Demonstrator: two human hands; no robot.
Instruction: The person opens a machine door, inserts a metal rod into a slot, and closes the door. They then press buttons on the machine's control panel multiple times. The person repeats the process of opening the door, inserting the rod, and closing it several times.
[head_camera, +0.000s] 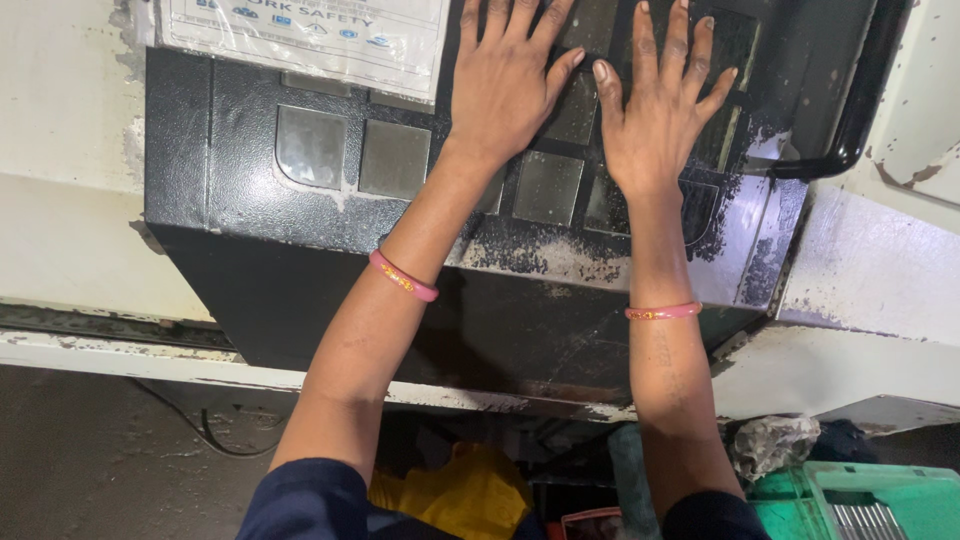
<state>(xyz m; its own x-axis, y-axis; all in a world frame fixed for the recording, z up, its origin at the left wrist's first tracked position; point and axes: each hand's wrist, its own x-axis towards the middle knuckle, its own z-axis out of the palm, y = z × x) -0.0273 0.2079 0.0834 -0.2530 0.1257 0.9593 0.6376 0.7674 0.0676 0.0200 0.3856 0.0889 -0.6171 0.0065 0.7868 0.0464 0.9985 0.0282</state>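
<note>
On the black door (240, 190) of a machine, both hands lie flat with the fingers spread, and neither one grips anything. The left hand (505, 85) and the right hand (660, 110) are side by side, the thumbs almost touching, and the palms cover part of the small windows (395, 158) set in the door. To my judgement the hands are placed so because a flat panel gives nothing to hold here, so an open palm with wide fingers gives the most contact for pressing on it. The door is directly under both palms and reaches out to the left and right of them; its black handle (868, 95) is near the right hand, but apart from it. A white sheet (310, 35) is stuck above the windows, left of the left hand. Each forearm carries a pink bangle (402, 277). Low in the view, well apart from the hands, are a yellow cloth (470, 495) and a green crate (880, 500).
</note>
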